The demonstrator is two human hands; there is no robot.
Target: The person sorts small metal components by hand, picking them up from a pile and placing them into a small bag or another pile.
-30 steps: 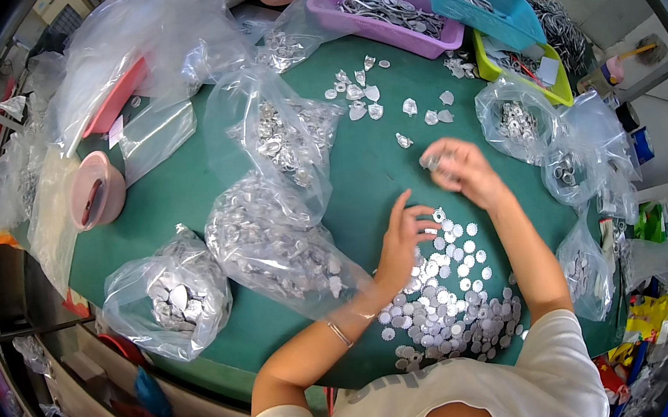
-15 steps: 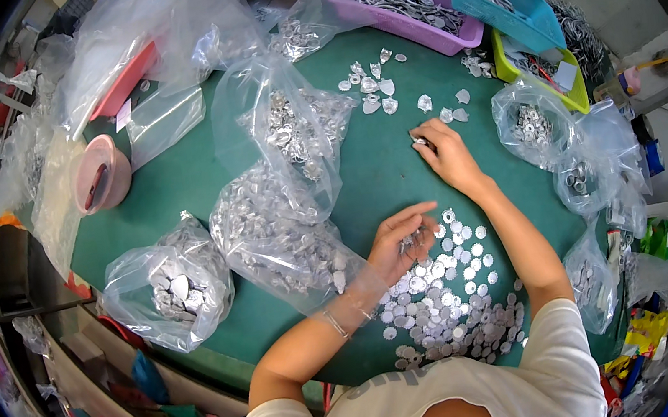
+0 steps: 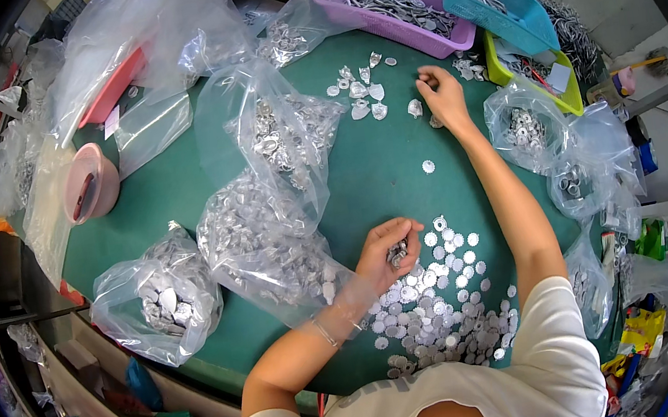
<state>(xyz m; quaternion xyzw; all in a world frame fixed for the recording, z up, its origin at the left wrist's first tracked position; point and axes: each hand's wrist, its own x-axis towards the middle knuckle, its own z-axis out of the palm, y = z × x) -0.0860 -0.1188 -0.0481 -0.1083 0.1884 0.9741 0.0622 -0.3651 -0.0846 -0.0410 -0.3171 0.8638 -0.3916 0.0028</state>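
I'm seeing the left hand point(image 3: 388, 250) curling closed around several small metal discs point(image 3: 397, 254) (above the loose pile point(image 3: 440, 312)), while the right hand point(image 3: 444, 95) is reaching, fingers pinching, beside scattered leaf-shaped pieces point(image 3: 366, 96).

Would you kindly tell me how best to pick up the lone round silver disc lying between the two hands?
Pinch the lone round silver disc by its toothed rim from straight above: it lies flat on the green table, apart from other pieces, so only its edges offer purchase.
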